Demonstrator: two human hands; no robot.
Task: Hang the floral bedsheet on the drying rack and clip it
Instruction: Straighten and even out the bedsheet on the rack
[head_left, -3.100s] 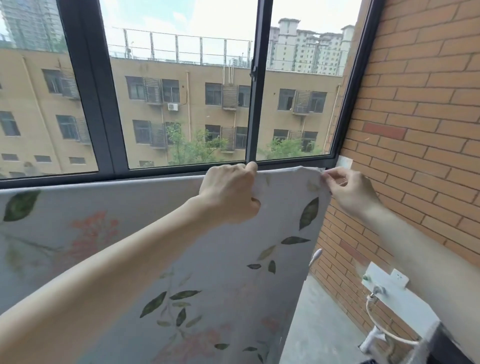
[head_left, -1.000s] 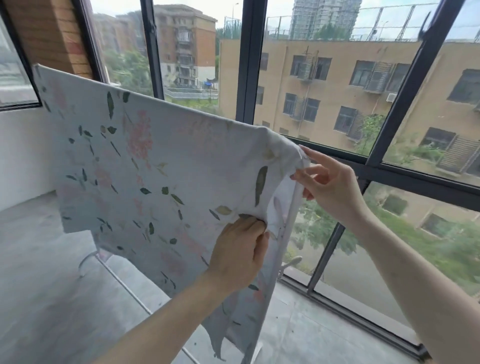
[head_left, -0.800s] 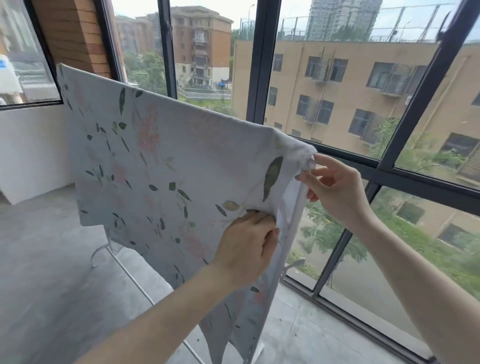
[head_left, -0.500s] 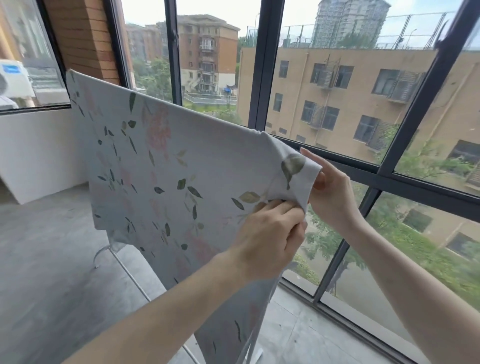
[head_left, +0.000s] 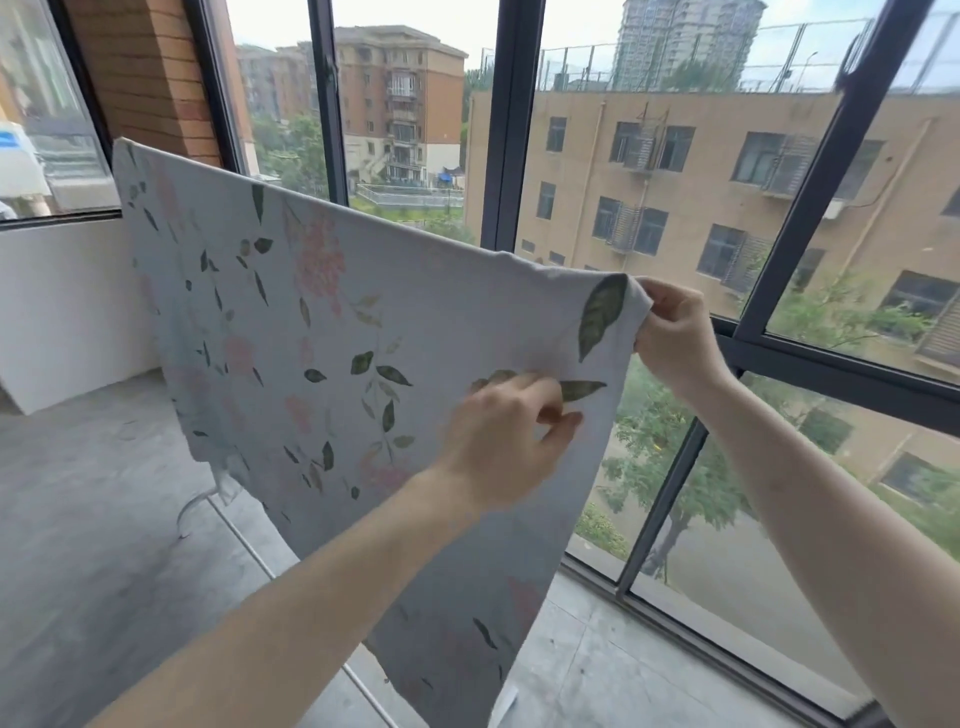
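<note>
Now draped over the drying rack (head_left: 208, 506), the floral bedsheet (head_left: 322, 332) gets smoothed: right hand (head_left: 675, 338) pinching its top corner, left hand (head_left: 498, 441) loosely curled against it, clipping seemingly next.

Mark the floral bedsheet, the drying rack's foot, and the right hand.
floral bedsheet (head_left: 363, 322): head view, on the draped front panel.
drying rack (head_left: 195, 506): head view, on the curved white foot near the floor.
right hand (head_left: 675, 338): head view, on its back, pinching the sheet's corner.
</note>
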